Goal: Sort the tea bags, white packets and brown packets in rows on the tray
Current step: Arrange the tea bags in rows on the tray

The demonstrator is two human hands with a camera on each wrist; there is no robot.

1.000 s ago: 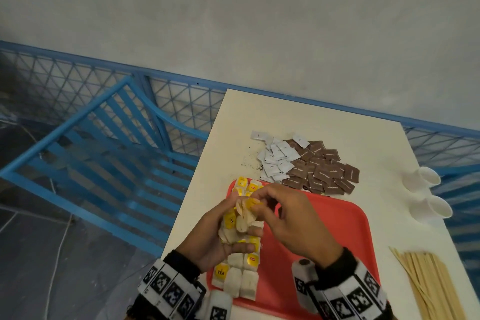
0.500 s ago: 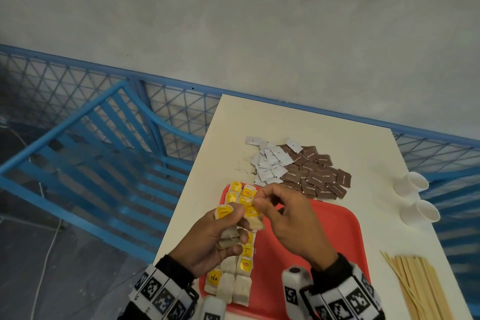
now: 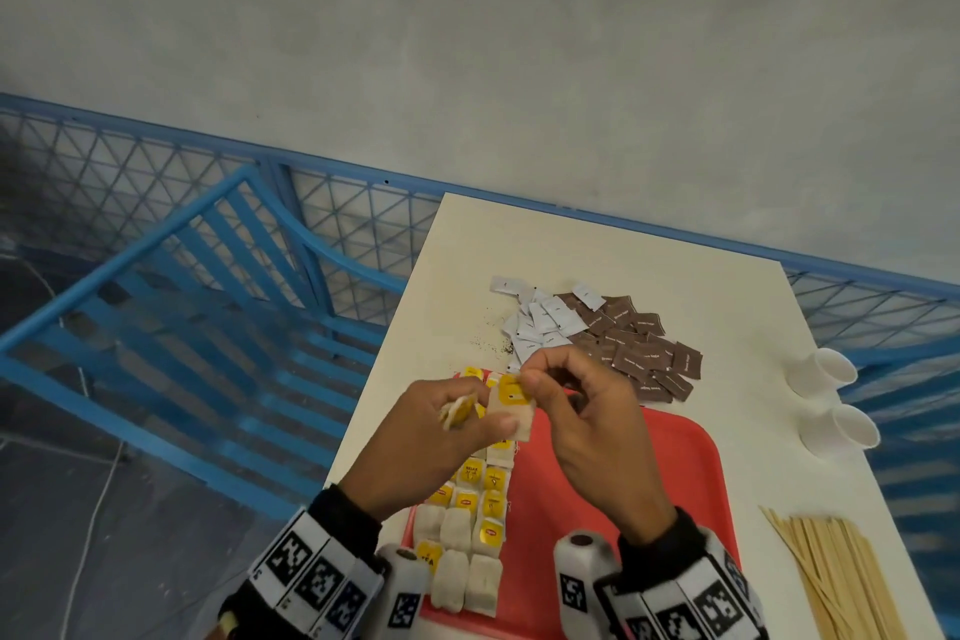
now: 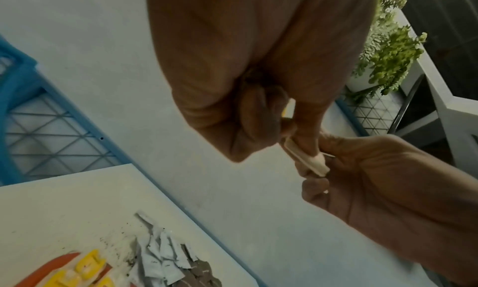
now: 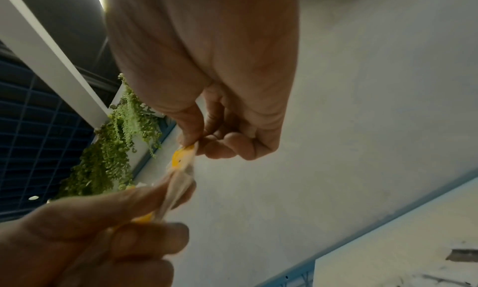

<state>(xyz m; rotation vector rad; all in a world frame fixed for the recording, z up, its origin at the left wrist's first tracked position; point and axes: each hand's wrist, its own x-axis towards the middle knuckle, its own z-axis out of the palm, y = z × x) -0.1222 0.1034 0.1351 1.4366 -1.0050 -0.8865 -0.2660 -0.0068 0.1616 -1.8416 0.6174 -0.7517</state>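
**Two hands hold a tea bag above a red tray**

A person's left hand (image 3: pixel 426 437) and right hand (image 3: pixel 587 426) meet in the air over the far left corner of a red tray (image 3: pixel 623 509) that sits on a cream tabletop (image 3: pixel 597 255). Between them hangs one tea bag (image 3: pixel 511 408) with a yellow tag. The right hand's grip pinches the bag's upper edge between thumb and forefinger, its other fingers curled in. The left hand's grip pinches the bag's lower part under the thumb, and it also clutches a few more tea bags (image 3: pixel 457 411) in its curled fingers.

Along the tray's left side lie rows of tea bags (image 3: pixel 475 525), packed edge to edge, yellow tags up. The rest of the tray shows bare red.

Beyond the tray, on the tabletop, lies a loose heap of white packets (image 3: pixel 540 322), touching and partly overlapping a heap of brown packets (image 3: pixel 639 348) to its right. Dark crumbs (image 3: pixel 488 343) speckle the tabletop beside the white packets.

Near the right edge lie two white paper cups (image 3: pixel 831 400) on their sides, and nearer the person a bundle of wooden stirrers (image 3: pixel 831 577).

A blue metal mesh railing (image 3: pixel 156 203) runs behind and to the left of the tabletop.
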